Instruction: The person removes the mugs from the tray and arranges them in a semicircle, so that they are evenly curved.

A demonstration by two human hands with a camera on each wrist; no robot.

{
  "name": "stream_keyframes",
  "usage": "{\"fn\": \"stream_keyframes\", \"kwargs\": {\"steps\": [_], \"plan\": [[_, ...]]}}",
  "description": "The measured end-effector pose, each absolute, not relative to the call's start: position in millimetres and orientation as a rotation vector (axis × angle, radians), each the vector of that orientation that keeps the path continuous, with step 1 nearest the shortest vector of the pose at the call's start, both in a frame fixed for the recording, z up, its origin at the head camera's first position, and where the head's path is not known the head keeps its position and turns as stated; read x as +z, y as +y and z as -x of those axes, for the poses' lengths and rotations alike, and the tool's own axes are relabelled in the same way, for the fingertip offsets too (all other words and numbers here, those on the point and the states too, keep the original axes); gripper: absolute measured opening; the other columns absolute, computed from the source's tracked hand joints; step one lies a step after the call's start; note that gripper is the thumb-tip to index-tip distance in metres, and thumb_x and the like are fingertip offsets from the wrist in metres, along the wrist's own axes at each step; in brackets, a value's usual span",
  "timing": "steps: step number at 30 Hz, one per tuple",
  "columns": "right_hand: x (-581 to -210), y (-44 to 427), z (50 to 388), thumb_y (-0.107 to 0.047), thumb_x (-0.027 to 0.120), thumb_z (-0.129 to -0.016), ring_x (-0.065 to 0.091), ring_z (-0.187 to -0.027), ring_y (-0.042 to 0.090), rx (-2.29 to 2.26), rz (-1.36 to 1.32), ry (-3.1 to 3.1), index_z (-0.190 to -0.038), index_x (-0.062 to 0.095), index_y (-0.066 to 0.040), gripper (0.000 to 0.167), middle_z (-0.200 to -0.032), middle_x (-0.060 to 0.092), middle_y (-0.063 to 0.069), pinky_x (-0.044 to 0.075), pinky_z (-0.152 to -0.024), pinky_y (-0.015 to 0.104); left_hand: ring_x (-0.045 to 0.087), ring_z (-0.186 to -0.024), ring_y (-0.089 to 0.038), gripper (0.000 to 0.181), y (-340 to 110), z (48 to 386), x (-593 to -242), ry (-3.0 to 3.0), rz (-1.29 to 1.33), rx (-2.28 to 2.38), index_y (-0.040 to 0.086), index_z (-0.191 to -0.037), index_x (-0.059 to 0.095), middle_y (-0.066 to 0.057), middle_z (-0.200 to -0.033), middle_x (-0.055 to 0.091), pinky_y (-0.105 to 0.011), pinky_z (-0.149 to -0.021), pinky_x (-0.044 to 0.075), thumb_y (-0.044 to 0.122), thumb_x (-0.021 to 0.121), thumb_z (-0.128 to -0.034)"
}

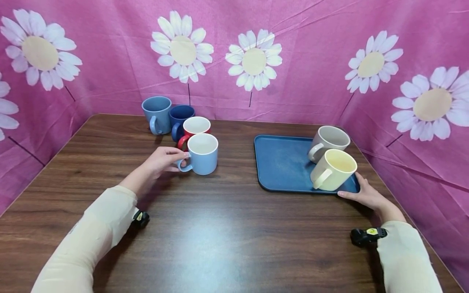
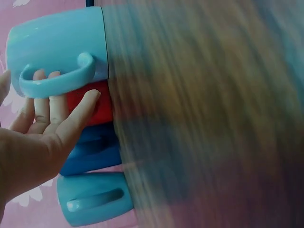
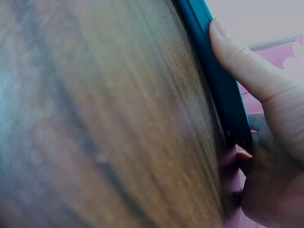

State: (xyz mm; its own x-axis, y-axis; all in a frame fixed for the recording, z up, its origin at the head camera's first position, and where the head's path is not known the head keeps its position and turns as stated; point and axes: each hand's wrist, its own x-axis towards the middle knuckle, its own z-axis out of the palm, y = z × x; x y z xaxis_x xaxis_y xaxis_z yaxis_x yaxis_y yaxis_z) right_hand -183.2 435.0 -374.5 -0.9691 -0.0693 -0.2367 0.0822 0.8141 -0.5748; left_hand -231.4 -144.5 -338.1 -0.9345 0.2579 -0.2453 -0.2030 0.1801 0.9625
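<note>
My left hand (image 1: 163, 160) is at the handle of a light blue mug (image 1: 203, 156), which stands upright on the table. In the left wrist view, the fingers of the left hand (image 2: 45, 126) stretch out fairly straight behind the handle, and two fingertips show through its loop. At that view's left edge the thumb appears apart from the handle. My right hand (image 1: 368, 195) holds the near right corner of a dark blue tray (image 1: 282, 162), its thumb on the front edge. On the tray's right side stand a yellow mug (image 1: 327, 175) and a grey mug (image 1: 326, 140).
Behind the light blue mug stand a red mug (image 1: 198, 125) with a white inside, a dark blue mug (image 1: 181, 116) and a grey-blue mug (image 1: 157, 112). The wooden table (image 1: 220, 228) meets a pink curtain (image 1: 220, 93) with daisies at its back.
</note>
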Motion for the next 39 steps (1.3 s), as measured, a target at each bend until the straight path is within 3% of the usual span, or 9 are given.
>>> {"fn": "stream_keyframes", "kwargs": {"steps": [5,12,20,23,39], "plan": [[-375.4,436.0,183.4,-0.038,0.058,-0.080,-0.019,-0.113,0.050,-0.878,-0.006,2.762,-0.128,-0.016,0.009,0.101,-0.126,-0.012,0.041,-0.003,-0.088,0.063,0.054,-0.093,-0.030,0.048,-148.1,230.0,-332.4,2.111,-0.005,1.854,-0.004,-0.108,0.051,-0.011,-0.091,0.060,-0.043,-0.080,0.042,0.031,0.063,-0.0780],[-375.6,437.7,183.1,-0.038,0.058,-0.080,-0.019,-0.113,0.050,-0.875,-0.001,2.761,-0.128,-0.016,0.009,0.100,-0.126,-0.013,0.041,-0.003,-0.088,0.063,0.057,-0.089,-0.020,0.038,-148.6,230.2,-316.9,2.097,-0.061,1.959,0.003,-0.106,0.053,-0.006,-0.093,0.062,-0.043,-0.083,0.039,0.028,0.063,-0.0792],[-373.9,436.6,182.4,-0.039,0.057,-0.080,-0.019,-0.113,0.050,-0.861,-0.009,2.759,-0.128,-0.016,0.009,0.100,-0.126,-0.013,0.041,-0.003,-0.087,0.063,0.054,-0.092,-0.019,0.043,-140.5,230.8,-290.6,2.162,-0.223,1.987,-0.005,-0.114,0.047,-0.005,-0.096,0.059,-0.039,-0.085,0.039,0.020,0.060,-0.0817],[-374.3,436.9,183.0,-0.040,0.057,-0.080,-0.018,-0.113,0.050,-0.843,-0.021,2.760,-0.128,-0.016,0.009,0.100,-0.126,-0.012,0.041,-0.002,-0.087,0.063,0.053,-0.092,-0.018,0.048,-136.1,232.1,-283.3,2.200,-0.252,1.975,-0.007,-0.118,0.042,-0.006,-0.099,0.056,-0.043,-0.088,0.034,0.021,0.060,-0.0819],[-373.9,436.1,183.1,-0.039,0.057,-0.080,-0.019,-0.113,0.049,-0.866,-0.025,2.751,-0.128,-0.016,0.009,0.100,-0.126,-0.013,0.040,-0.003,-0.087,0.063,0.049,-0.102,-0.023,0.041,-73.0,238.2,-249.3,2.129,-0.451,2.073,0.002,-0.118,0.047,-0.012,-0.113,0.051,-0.037,-0.086,0.038,0.015,0.060,-0.0809]]}}
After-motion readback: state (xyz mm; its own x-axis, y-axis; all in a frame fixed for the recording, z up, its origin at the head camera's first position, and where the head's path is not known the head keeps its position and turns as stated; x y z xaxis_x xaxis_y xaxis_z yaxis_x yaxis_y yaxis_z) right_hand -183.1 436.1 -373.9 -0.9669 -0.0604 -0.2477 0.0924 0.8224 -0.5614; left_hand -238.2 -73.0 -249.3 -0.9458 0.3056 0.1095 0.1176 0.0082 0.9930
